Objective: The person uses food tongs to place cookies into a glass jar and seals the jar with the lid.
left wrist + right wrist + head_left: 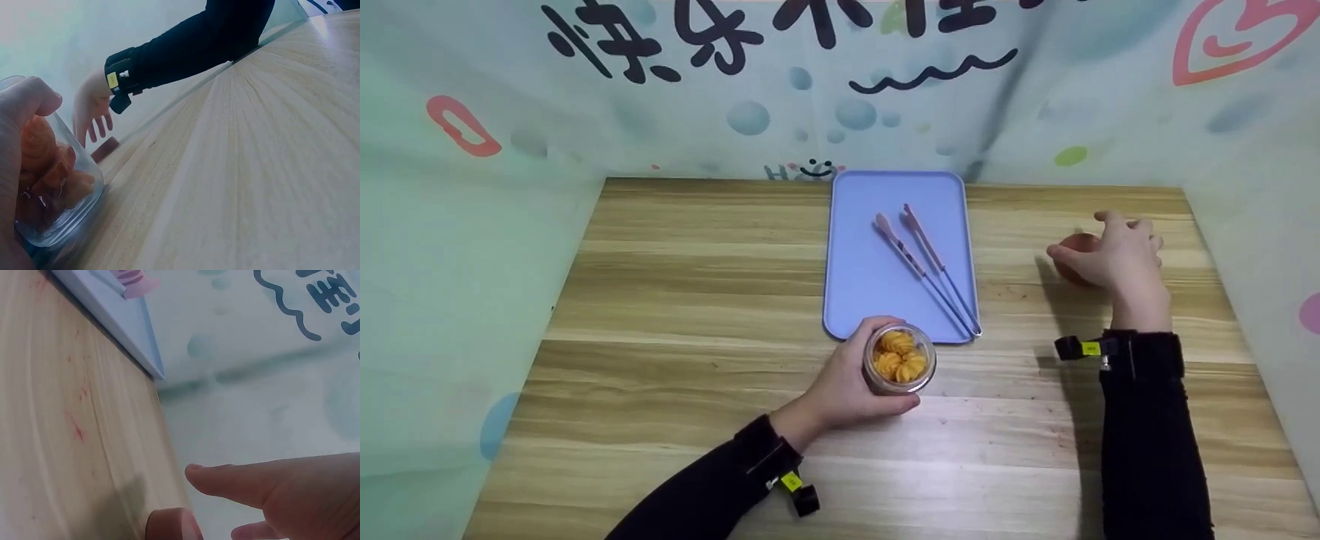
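A clear glass jar [931,365] of swirled golden cookies [900,356] is gripped by my left hand [847,382], fingers and thumb round its sides. Its mouth is uncovered in the head view. In the left wrist view the jar [70,228] is tilted, cookies showing through the wall. Off to the right, my right hand [1121,255] hovers with spread fingers over a round reddish-brown lid [1080,241]. The right wrist view has a gap between the thumb [225,479] and the lid [166,525], which lies on the table.
A blue-lavender tray [855,292] lies at the back middle of the wooden table [697,300]. Tongs [926,255] with pink arms and metal ends rest on it, their joined end over the tray's near right corner. Printed fabric walls [697,135] stand round the table.
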Motion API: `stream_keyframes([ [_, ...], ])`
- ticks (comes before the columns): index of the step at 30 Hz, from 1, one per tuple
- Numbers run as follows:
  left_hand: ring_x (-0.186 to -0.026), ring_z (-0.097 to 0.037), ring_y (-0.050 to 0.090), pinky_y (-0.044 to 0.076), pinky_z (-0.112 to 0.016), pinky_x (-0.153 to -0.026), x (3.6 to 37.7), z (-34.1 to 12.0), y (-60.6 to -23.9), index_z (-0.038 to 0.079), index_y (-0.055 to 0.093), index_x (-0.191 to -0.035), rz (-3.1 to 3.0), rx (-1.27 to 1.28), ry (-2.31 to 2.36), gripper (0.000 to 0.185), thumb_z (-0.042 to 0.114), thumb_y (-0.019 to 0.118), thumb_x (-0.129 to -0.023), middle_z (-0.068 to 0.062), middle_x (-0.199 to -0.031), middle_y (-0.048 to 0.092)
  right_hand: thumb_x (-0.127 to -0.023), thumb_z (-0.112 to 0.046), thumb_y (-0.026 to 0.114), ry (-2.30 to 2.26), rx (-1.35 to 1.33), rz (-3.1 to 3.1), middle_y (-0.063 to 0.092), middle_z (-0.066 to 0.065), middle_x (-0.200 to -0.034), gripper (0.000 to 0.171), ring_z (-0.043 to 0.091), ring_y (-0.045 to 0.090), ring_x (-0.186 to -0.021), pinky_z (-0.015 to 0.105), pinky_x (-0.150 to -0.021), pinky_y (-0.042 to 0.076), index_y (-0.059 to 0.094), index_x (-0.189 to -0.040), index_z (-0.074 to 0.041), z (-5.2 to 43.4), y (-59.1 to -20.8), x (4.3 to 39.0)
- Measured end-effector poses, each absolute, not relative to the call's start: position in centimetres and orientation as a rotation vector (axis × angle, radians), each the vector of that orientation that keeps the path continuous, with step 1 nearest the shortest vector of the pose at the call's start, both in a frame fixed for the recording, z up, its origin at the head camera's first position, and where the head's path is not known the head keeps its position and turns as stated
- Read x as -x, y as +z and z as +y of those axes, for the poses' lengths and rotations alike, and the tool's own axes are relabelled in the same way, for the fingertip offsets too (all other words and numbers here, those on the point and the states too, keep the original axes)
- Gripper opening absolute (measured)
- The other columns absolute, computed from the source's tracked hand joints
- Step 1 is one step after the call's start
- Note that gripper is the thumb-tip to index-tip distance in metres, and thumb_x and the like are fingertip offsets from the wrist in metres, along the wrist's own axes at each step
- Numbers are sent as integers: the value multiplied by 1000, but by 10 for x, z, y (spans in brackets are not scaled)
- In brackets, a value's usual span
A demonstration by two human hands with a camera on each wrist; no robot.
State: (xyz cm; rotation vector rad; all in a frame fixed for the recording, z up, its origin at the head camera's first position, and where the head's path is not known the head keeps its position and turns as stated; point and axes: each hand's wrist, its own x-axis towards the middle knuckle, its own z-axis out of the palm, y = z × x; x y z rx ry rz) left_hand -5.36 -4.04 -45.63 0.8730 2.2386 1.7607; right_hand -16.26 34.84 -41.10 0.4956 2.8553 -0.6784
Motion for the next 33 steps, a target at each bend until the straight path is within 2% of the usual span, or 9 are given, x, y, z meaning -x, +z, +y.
stream_keyframes([
  [6,-116,-8,55,44,-30,-106,54,-40,-456,14,40,-134,2245,-881,1765,86,25,88,-63,3,-128,56,-67,-78,60,-584,-440,2823,17,43,-141,117,59,23,-122,70,-94,34,17,-151,-9,348,-416,165],
  [11,-116,-7,55,44,-30,-106,54,-39,-457,16,40,-135,2245,-869,1762,87,25,88,-63,4,-128,55,-71,-69,65,-558,-437,2813,26,43,-133,109,57,29,-116,67,-91,40,25,-146,0,350,-421,166],
  [15,-116,-7,55,44,-30,-106,54,-39,-459,16,39,-135,2247,-866,1759,87,26,88,-63,4,-128,56,-71,-69,66,-646,-442,2821,31,38,-132,106,51,32,-116,62,-89,43,31,-143,0,347,-414,165],
  [18,-116,-7,55,44,-30,-105,53,-39,-459,16,39,-135,2254,-865,1756,88,26,88,-63,5,-128,55,-72,-67,66,-782,-350,2867,35,32,-135,101,45,37,-118,58,-89,46,33,-143,-3,334,-397,160],
  [21,-116,-7,55,44,-30,-106,53,-40,-458,16,39,-135,2259,-862,1750,88,26,88,-63,5,-128,55,-75,-58,70,-915,-176,2950,40,24,-136,89,38,43,-116,53,-85,48,38,-142,-9,308,-375,150],
  [26,-116,-8,55,45,-31,-105,53,-40,-457,15,39,-135,2269,-859,1745,88,26,88,-63,4,-128,55,-69,-37,82,-1038,288,3073,50,10,-127,75,25,50,-105,42,-77,51,49,-134,-18,254,-342,124],
  [30,-116,-8,55,44,-31,-106,53,-40,-456,14,39,-135,2289,-871,1738,88,27,88,-63,4,-128,55,-61,-25,86,-1024,818,2999,50,-1,-126,79,13,51,-103,32,-75,54,51,-132,-24,220,-326,96],
  [33,-115,-8,55,46,-30,-103,53,-41,-457,16,38,-135,2299,-888,1740,87,26,87,-64,6,-127,55,-59,-26,86,-963,1146,2863,47,-5,-130,81,8,47,-110,27,-82,52,51,-132,-27,200,-321,78],
])
